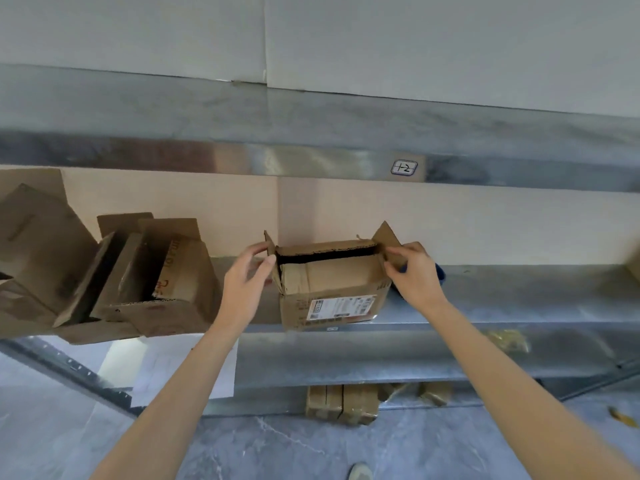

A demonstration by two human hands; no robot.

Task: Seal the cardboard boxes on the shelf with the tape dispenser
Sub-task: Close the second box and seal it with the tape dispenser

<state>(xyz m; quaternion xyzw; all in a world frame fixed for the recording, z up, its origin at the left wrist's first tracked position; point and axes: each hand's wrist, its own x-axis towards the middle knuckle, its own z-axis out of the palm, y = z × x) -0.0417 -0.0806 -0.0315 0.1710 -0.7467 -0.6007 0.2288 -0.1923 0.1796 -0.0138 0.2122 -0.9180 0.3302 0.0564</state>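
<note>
**Left hand (247, 275) and right hand (415, 271) on the box's end flaps**

The left hand pinches the left flap (269, 244) of the box (332, 282) between thumb and curled fingers. The right hand pinches the right flap (388, 237) the same way. Both flaps stand up, while the long top flaps lie almost shut with a dark gap between them. The hands seem to be readying the top for closing, so taping has likely not begun.

Just right of the box, behind the right hand, a blue thing (440, 271) shows. It may be the tape dispenser, but too little is visible to tell.

The box stands on a grey metal shelf (502, 299), its label (341, 306) facing out. Left of the box sit open boxes (156, 271), and behind it is a pale board. Above the box hangs a tag (404, 167) on the upper beam. Below the box, small packs (341, 403) lie near the grey floor (311, 445).
</note>
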